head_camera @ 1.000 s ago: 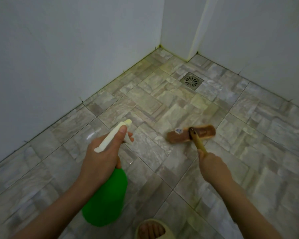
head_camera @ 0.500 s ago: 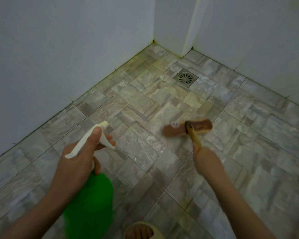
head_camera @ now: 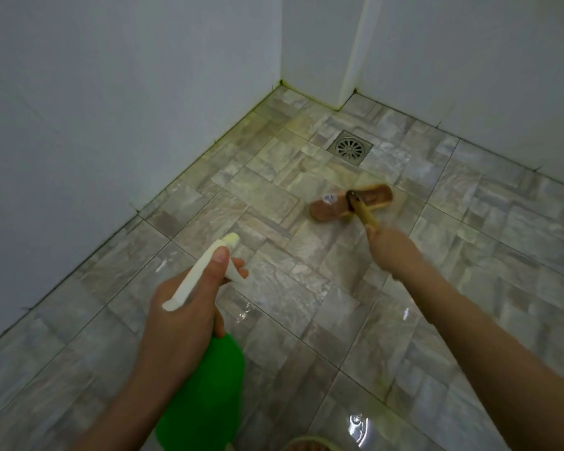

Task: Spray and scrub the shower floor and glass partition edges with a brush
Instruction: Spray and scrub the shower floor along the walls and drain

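My left hand (head_camera: pixel 183 314) grips a green spray bottle (head_camera: pixel 205 392) by its cream trigger head, thumb on top, nozzle aimed at the floor ahead. My right hand (head_camera: pixel 393 252) holds the wooden handle of a brown scrub brush (head_camera: pixel 349 205), whose head lies flat on the tiled shower floor (head_camera: pixel 274 288) just short of the drain. The tiles near the brush look yellowish and wet.
A round metal drain (head_camera: pixel 349 147) sits in the floor near the far corner. White walls (head_camera: pixel 111 125) close in on the left and back, with a partition edge (head_camera: pixel 355 60) meeting the floor behind the drain. A sandalled foot (head_camera: pixel 306 444) shows at the bottom edge.
The spray bottle swung down and left, then came back toward the centre. The brush stayed on the tiles near the drain, shifting slightly with the right hand.
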